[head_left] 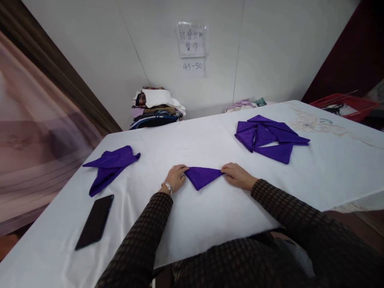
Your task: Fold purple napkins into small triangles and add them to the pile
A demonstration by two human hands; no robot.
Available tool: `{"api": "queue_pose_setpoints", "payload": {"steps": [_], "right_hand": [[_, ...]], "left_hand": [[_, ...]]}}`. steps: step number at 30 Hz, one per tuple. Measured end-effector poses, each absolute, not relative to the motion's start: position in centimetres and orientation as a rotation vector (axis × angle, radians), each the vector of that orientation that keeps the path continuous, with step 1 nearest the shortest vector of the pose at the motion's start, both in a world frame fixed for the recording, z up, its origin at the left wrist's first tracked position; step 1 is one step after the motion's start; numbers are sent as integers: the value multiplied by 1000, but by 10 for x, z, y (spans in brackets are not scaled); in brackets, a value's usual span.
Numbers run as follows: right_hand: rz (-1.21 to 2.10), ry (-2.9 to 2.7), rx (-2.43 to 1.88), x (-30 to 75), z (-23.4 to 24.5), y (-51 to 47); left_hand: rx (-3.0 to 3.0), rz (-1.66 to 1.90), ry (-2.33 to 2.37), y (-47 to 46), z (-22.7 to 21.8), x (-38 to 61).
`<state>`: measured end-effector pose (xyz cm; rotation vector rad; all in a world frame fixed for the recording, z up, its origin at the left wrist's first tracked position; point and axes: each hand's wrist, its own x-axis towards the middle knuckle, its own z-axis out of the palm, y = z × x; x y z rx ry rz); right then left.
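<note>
A purple napkin (201, 177), folded to a triangle, lies on the white tablecloth (198, 224) in front of me. Its long straight edge faces away and one point faces me. My left hand (176, 177) pinches the left corner, with a metal bracelet or watch at the wrist. At the opposite corner, my right hand (238, 176) has its fingertips closed on the cloth. More purple napkins (274, 134) lie folded and overlapping to the right, beyond my right hand. Another purple cloth (112, 164) rests loosely folded at the left.
A dark phone (95, 222) lies on the left of the table. Behind the table are a stack of clothes (157, 109), a smaller cloth pile (243, 105) and a red basket (348, 106). A handwritten sign (192, 42) hangs on the wall. Curtains (36, 132) hang at the left.
</note>
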<state>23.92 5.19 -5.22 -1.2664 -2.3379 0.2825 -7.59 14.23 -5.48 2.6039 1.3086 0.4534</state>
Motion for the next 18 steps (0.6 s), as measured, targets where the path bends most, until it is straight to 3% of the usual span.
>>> {"api": "queue_pose_setpoints", "payload": {"steps": [11, 18], "right_hand": [[268, -2196, -1466, 224, -53, 65], [728, -1721, -1638, 234, -55, 76]], "left_hand": [[2565, 445, 1431, 141, -53, -68], [2287, 419, 1594, 127, -41, -57]]}}
